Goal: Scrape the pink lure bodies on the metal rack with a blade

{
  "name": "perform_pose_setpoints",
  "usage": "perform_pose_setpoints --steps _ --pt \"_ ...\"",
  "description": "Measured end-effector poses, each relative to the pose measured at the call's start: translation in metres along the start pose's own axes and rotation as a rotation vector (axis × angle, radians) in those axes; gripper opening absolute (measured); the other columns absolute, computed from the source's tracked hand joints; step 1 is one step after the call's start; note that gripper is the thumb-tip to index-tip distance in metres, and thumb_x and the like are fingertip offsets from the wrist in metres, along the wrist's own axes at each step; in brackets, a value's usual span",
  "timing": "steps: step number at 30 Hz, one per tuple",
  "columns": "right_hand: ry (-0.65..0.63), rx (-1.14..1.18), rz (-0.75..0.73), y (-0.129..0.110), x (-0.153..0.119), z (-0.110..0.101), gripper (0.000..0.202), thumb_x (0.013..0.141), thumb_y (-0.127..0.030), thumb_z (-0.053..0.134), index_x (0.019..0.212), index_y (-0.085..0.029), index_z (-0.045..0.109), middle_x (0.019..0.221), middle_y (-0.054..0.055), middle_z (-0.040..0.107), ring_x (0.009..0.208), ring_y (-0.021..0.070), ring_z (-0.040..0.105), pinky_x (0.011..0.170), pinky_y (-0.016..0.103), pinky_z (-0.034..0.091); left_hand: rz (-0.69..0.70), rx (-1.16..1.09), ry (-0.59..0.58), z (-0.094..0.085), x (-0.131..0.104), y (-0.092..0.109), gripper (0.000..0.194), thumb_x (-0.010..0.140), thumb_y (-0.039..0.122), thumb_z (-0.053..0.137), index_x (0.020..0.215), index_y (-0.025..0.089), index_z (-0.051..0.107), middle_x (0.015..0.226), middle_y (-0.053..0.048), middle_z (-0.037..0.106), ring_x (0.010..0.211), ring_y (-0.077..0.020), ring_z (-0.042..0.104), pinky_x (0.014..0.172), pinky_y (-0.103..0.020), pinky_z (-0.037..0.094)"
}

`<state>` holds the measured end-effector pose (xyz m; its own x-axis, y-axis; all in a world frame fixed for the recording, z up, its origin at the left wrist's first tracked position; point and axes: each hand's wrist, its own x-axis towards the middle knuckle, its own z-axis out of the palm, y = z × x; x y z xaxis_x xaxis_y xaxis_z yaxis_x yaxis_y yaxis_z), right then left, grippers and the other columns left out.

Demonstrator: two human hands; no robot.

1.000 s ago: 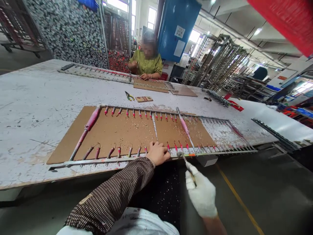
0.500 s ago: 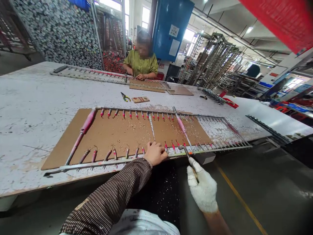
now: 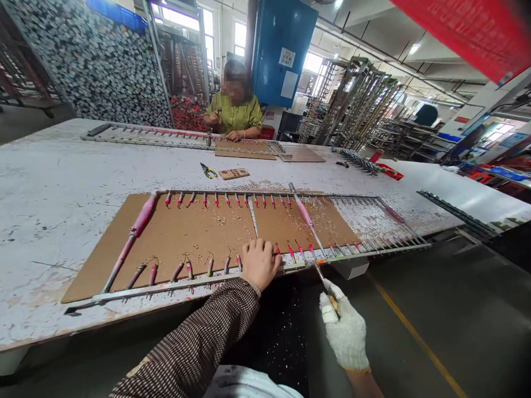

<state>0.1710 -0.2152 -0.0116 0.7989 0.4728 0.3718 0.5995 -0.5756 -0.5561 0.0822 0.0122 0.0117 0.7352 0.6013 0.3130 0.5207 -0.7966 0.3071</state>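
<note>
My bare left hand (image 3: 259,262) lies over the near rail of a long metal rack (image 3: 166,287), its fingers bent down around the rail and their tips partly hidden. Short pegs ending in hooks, many coated pink, line both long sides of this rack. In a white glove, my right hand (image 3: 342,326) is closed around the handle of a hammer (image 3: 319,273). The hammer's metal head is at the near rail, right of my left hand, close to the foot of a pink-coated crossbar (image 3: 305,213). Brown cardboard (image 3: 186,232) lies under the rack, scattered with pale chips.
Pliers (image 3: 208,170) and a small printed wooden block (image 3: 234,174) lie beyond the rack. Across the table (image 3: 50,204), a person in a green shirt (image 3: 236,116) works at another rack (image 3: 153,141). Dark racks (image 3: 456,213) lie at right; a grey box (image 3: 352,269) sits below the table edge.
The hammer head has dropped from just above the near rail to the rail itself. My left hand's fingers look straighter. The person opposite has raised one hand. The view has shifted slightly.
</note>
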Motion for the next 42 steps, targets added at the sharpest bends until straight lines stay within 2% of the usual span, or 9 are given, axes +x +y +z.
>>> perform_pose_setpoints --steps 6,10,16,20,23,26,33,39,42 --pt "-0.024 0.02 -0.001 0.005 -0.003 0.006 0.042 0.096 -0.046 0.048 0.127 -0.025 0.067 0.106 0.002 0.076 0.088 0.0194 0.073 0.076 0.025 0.056 0.044 0.041 -0.09 0.012 0.012 0.002 0.029 0.096 0.039 0.046 0.089 0.021 0.069 0.097 -0.011 0.062 0.099 -0.0284 0.05 0.087 -0.046 0.03" --pt "-0.012 0.043 0.018 0.01 -0.005 0.008 0.044 0.095 -0.049 0.048 0.126 -0.024 0.067 0.107 0.003 0.076 0.088 0.0202 0.073 0.077 0.027 0.056 0.009 0.014 -0.097 0.016 0.02 0.002 0.026 0.093 0.041 0.052 0.098 0.02 0.067 0.098 -0.01 0.063 0.101 -0.0281 0.052 0.089 -0.046 0.029" --pt "-0.021 0.096 0.06 0.012 -0.005 0.011 0.046 0.095 -0.051 0.049 0.127 -0.023 0.066 0.108 0.004 0.076 0.089 0.0199 0.073 0.079 0.027 0.055 -0.001 -0.054 -0.146 0.02 0.026 0.011 0.024 0.089 0.043 0.059 0.094 0.021 0.067 0.1 -0.009 0.066 0.103 -0.0285 0.052 0.091 -0.045 0.029" --pt "-0.015 0.09 0.096 0.012 -0.004 0.01 0.048 0.094 -0.054 0.049 0.127 -0.024 0.066 0.103 0.003 0.077 0.085 0.0191 0.073 0.076 0.027 0.054 0.086 -0.174 -0.139 0.025 0.02 0.011 0.016 0.093 0.032 0.054 0.104 0.025 0.062 0.098 -0.003 0.07 0.098 -0.024 0.056 0.092 -0.044 0.028" --pt "0.022 0.06 0.107 0.013 -0.004 0.008 0.049 0.093 -0.055 0.048 0.127 -0.024 0.066 0.099 0.002 0.077 0.08 0.0192 0.072 0.074 0.028 0.054 0.169 -0.257 -0.171 0.026 0.017 0.007 0.023 0.097 0.02 0.044 0.109 0.028 0.062 0.093 0.0 0.072 0.092 -0.0199 0.058 0.094 -0.042 0.027" --pt "0.064 0.046 0.045 0.012 -0.004 0.005 0.047 0.095 -0.054 0.048 0.124 -0.022 0.068 0.103 0.004 0.077 0.082 0.0197 0.073 0.076 0.028 0.054 0.21 -0.309 -0.201 0.027 0.019 0.004 0.027 0.098 0.02 0.042 0.109 0.03 0.064 0.095 0.0 0.073 0.092 -0.0191 0.058 0.094 -0.041 0.027" --pt "0.241 -0.102 -0.288 0.004 -0.006 0.008 0.033 0.098 -0.037 0.054 0.121 -0.018 0.069 0.102 0.007 0.077 0.08 0.0187 0.071 0.078 0.028 0.051 0.216 -0.316 -0.293 0.029 0.025 0.009 0.019 0.095 0.024 0.05 0.098 0.027 0.068 0.094 -0.001 0.073 0.095 -0.0214 0.057 0.092 -0.042 0.028" --pt "0.057 -0.311 -0.346 0.003 -0.004 0.025 0.04 0.103 -0.037 0.04 0.127 -0.022 0.067 0.075 0.004 0.073 0.066 0.019 0.065 0.063 0.028 0.047 0.239 -0.3 -0.34 0.03 0.025 0.009 0.015 0.093 0.029 0.054 0.094 0.026 0.069 0.096 -0.002 0.074 0.097 -0.0223 0.056 0.092 -0.043 0.028" --pt "-0.009 -0.249 -0.276 0.002 -0.006 0.026 0.041 0.102 -0.039 0.04 0.132 -0.024 0.063 0.095 0.005 0.076 0.077 0.019 0.069 0.069 0.027 0.05 0.234 -0.344 -0.377 0.028 0.026 0.007 0.013 0.091 0.029 0.057 0.097 0.027 0.069 0.101 -0.001 0.074 0.1 -0.0226 0.056 0.093 -0.043 0.028"
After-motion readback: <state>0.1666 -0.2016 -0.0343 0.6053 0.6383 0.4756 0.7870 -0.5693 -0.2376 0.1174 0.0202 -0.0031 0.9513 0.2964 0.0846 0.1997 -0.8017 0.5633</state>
